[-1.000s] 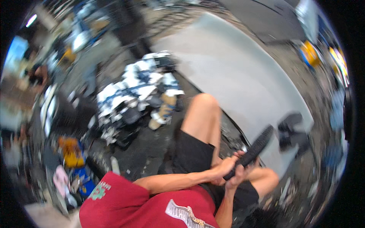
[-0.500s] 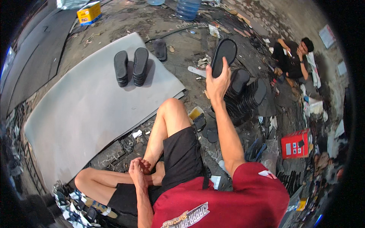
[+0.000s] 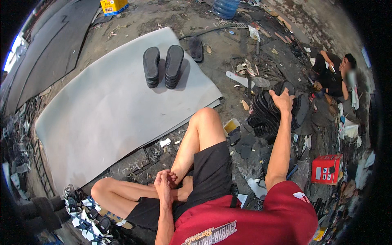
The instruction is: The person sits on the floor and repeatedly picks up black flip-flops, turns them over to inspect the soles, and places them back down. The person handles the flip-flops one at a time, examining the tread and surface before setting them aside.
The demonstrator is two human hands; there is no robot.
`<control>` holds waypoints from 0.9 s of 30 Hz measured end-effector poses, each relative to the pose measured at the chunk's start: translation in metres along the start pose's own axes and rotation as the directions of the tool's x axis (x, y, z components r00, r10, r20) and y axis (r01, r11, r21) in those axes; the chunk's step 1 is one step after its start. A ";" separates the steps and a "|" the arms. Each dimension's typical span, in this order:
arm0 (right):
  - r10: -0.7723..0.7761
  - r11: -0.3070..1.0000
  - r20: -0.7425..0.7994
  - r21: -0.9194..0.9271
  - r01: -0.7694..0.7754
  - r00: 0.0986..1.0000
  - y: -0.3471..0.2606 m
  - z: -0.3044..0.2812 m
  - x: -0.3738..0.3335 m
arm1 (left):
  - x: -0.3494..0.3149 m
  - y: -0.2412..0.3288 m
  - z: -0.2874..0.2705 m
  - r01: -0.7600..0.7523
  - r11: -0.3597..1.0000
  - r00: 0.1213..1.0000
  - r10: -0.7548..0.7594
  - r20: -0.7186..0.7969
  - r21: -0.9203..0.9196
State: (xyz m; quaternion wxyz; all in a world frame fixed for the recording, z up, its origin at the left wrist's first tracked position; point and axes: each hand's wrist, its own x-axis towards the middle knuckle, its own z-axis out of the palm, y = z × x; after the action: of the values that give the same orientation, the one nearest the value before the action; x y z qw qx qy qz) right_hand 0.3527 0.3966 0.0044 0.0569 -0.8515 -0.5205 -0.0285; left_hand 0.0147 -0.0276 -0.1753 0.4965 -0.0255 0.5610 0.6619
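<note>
My right hand [image 3: 281, 102] reaches out to the right, its thumb and fingers around a black shoe sole [image 3: 284, 86] at the top of a heap of stacked black soles [image 3: 263, 116]. Down in front of my body, my left hand [image 3: 163, 183] is closed with curled fingers beside my foot. What it grips, if anything, is hidden. On the grey sheet [image 3: 106, 118] two short stacks of black soles, a left stack [image 3: 151, 63] and a right stack [image 3: 174, 61], stand side by side.
A single dark sole [image 3: 196, 49] lies past the sheet's far edge. Scraps litter the floor. A red box [image 3: 326, 169] stands at the right, a yellow box [image 3: 113, 6] far left, a blue water jug [image 3: 225, 9] at the back. Another person [image 3: 332, 71] sits far right.
My right hand has come down and right with the sole, from raised in the air to the heap. The view has shifted, too. My left hand stays by my foot.
</note>
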 end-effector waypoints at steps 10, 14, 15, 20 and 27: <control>-0.731 0.451 -0.225 0.549 0.703 0.644 -0.203 0.091 -0.117 | 0.003 0.004 0.010 -0.004 0.978 0.997 0.020 -0.075 0.208; -0.663 0.578 -0.082 0.576 0.578 0.744 -0.287 0.223 -0.045 | 0.001 0.002 0.012 0.021 0.980 0.999 -0.012 -0.045 0.196; -0.616 0.648 -0.033 0.548 0.530 0.787 -0.298 0.248 -0.020 | 0.001 0.007 0.016 0.005 0.985 0.999 0.002 -0.041 0.175; -0.542 0.814 0.072 0.291 0.503 0.837 -0.345 0.286 0.037 | 0.004 0.012 0.025 0.140 0.967 0.982 -0.108 -0.154 0.215; -0.574 0.810 0.090 0.205 0.549 0.814 -0.395 0.310 0.066 | 0.018 0.011 0.029 0.272 0.954 0.942 -0.237 -0.236 0.126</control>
State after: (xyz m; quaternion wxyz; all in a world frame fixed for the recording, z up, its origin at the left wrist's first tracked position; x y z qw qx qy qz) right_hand 0.0281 0.6731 -0.2695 0.0795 -0.6510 -0.7523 0.0633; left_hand 0.0133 0.0074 -0.1672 0.5138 -0.1314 0.6544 0.5390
